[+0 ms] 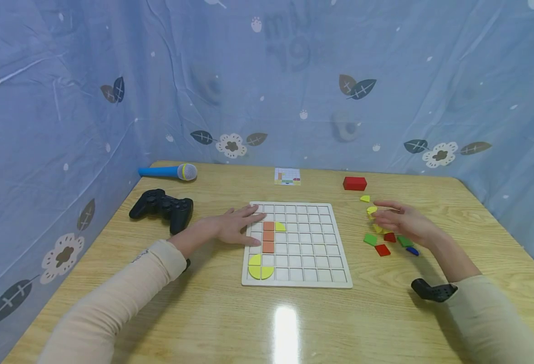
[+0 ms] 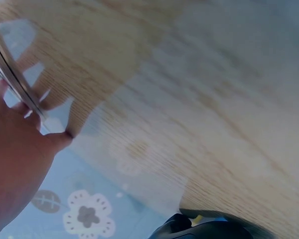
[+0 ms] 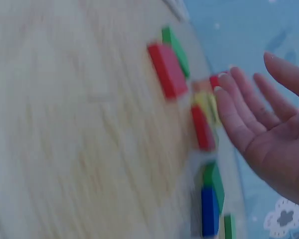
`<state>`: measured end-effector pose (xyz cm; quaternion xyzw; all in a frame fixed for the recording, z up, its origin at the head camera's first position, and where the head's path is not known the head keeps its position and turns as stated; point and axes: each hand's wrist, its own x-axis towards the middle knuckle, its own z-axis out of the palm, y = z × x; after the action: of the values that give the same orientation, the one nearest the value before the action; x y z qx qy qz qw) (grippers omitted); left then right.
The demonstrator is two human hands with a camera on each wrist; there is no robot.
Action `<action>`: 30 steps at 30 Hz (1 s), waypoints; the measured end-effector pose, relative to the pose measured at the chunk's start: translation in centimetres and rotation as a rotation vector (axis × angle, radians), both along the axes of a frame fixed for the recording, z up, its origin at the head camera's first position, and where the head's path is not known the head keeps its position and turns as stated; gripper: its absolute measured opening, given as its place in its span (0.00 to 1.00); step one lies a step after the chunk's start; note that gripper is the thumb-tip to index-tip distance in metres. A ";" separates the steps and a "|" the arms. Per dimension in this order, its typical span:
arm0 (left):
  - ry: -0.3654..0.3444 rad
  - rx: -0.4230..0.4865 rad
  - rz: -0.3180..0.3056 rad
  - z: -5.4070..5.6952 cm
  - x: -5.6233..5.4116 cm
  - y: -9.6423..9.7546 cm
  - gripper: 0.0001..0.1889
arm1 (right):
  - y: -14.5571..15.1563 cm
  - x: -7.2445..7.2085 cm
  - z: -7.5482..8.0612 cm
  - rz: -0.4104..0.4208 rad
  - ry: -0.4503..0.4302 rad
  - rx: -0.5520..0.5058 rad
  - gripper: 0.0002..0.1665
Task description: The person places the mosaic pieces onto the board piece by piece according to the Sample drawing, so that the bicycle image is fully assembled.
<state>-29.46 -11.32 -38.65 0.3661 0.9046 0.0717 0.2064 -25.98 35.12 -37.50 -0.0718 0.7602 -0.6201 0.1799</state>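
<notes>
A white grid board lies on the table. In its left part are a column of orange squares, a yellow quarter-circle beside the top one, and yellow quarter-circle pieces near the front corner. My left hand rests on the board's left edge with its fingers spread. To the right of the board, my right hand hovers over loose pieces, its fingers extended and nothing in them. Below it lie a red piece, a green piece, a blue piece and several yellow ones, partly hidden by the hand.
A black game controller and a blue toy microphone lie at the left. Behind the board is a small printed pattern card. A red block sits at the back right. A patterned blue curtain borders the table.
</notes>
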 end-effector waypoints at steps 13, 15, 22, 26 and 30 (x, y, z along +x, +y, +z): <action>-0.002 -0.018 0.019 0.1 0.1 0.1 0.45 | 2.6 0.2 -1.0 0.012 0.252 0.312 0.30; -0.001 -0.018 0.017 0.0 0.0 0.1 0.45 | 2.8 0.3 -0.9 0.034 0.266 0.337 0.29; -0.002 -0.004 0.016 0.1 0.0 0.2 0.45 | 3.1 0.3 -0.9 0.144 0.377 0.421 0.28; -0.004 -0.009 0.019 0.3 0.1 0.2 0.45 | 3.0 0.1 -1.0 0.198 0.421 0.456 0.26; -0.003 -0.010 0.021 0.3 0.2 0.1 0.45 | 2.6 0.1 -1.1 0.196 0.411 0.479 0.26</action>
<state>-29.30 -11.18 -38.39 0.3552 0.9085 0.0697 0.2087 -25.91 37.75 -38.55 -0.2239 0.8943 -0.3759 0.0933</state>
